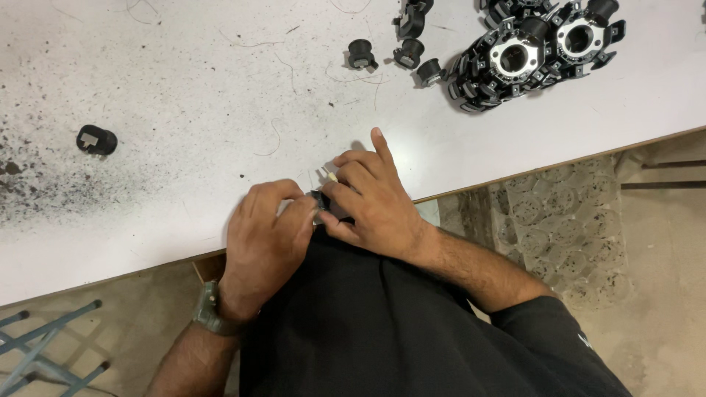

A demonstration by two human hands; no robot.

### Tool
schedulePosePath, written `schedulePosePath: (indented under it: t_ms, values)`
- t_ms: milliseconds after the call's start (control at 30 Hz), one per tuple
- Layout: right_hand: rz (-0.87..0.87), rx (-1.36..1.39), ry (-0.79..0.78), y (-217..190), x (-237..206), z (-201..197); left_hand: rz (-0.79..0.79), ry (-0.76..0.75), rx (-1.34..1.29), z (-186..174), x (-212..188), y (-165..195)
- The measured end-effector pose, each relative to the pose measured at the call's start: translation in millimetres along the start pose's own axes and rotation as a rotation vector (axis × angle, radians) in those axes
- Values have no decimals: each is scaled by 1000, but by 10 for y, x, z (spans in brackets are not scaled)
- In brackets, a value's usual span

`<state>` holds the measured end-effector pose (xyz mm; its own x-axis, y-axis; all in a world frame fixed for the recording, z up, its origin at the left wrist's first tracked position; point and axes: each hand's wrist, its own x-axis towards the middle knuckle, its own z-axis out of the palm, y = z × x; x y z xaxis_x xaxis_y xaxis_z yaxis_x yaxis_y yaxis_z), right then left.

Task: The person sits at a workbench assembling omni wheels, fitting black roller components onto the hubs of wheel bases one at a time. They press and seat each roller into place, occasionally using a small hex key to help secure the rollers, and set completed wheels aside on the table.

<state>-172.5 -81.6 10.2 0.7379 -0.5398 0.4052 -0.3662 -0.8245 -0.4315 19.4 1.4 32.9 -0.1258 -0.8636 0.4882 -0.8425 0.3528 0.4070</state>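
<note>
Both hands meet at the near edge of the white table point(184, 95), just below frame centre.

Left hand point(265, 235): fingers curled in, knuckles up, closed round a small black part point(319, 197). Only a corner of that part shows between the two hands; the rest is hidden by fingers. A wristwatch point(209, 309) with a grey-green band sits on this wrist, lower left of centre.

Right hand point(371, 202): mostly closed, thumb and middle fingers pinched on the same small black part from the right side. The index finger sticks out straight, pointing toward the upper part of the frame. A thin pale sliver point(329, 175) shows at the fingertips; what it is cannot be told.

The small black part: dark, compact, shape unclear. It lies between the two hands, touching both, right at the table edge and just above the person's black shirt point(353, 323).

Around:
- Lone black cylindrical piece point(96, 140) on the table at left, well apart from the hands.
- Three similar black pieces point(397, 57) at top centre, lying loose.
- Cluster of black ring-shaped assemblies point(533, 51) with silver centres at upper right, touching each other.
- Dark speckled dust point(44, 176) across the left part of the tabletop, plus thin stray wire strands point(273, 140) above the hands.
- Blue metal frame point(44, 345) at lower left, below the table edge.
- Patterned stone floor point(559, 213) at right.
</note>
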Motion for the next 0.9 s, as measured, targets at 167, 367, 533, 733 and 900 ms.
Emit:
schedulePosePath:
  t_ms: [167,367,533,733,900]
  values:
    - [34,-56,3,29,13,-43,-450,-170,-292,-59,39,-43]
    - [-2,35,174,12,-150,-10,-362,-26,-377,121,-18,-20]
    - [-35,271,261,-103,-364,180,-299,35,-374,287,-76,-13]
    - [-20,187,293,-92,-398,295,-290,80,-351,325,-81,23]
    - [-53,142,271,-73,-401,295,-293,70,-377,356,-114,27]
